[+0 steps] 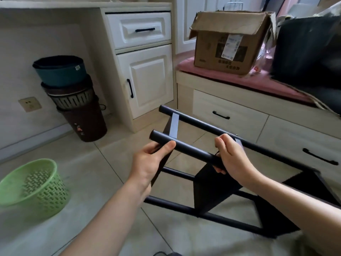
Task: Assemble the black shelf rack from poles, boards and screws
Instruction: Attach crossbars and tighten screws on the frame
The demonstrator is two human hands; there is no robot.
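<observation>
The black shelf rack (217, 191) lies on its side on the tiled floor, with several black poles running left to right and black boards set between them. My left hand (151, 161) grips the near upper pole (191, 149) close to its free left end. My right hand (230, 154) holds the same pole farther right, where it meets a black board (212, 189). A second upper pole (203, 124) runs behind, with a pale strip (174, 124) bridging the two. Lower poles (184, 206) rest near the floor.
A green plastic basket (33, 187) lies on the floor at the left. Stacked bins (73, 97) stand against a white cabinet (144, 71). A cardboard box (227, 43) sits on a bench with drawers (230, 115) at the right.
</observation>
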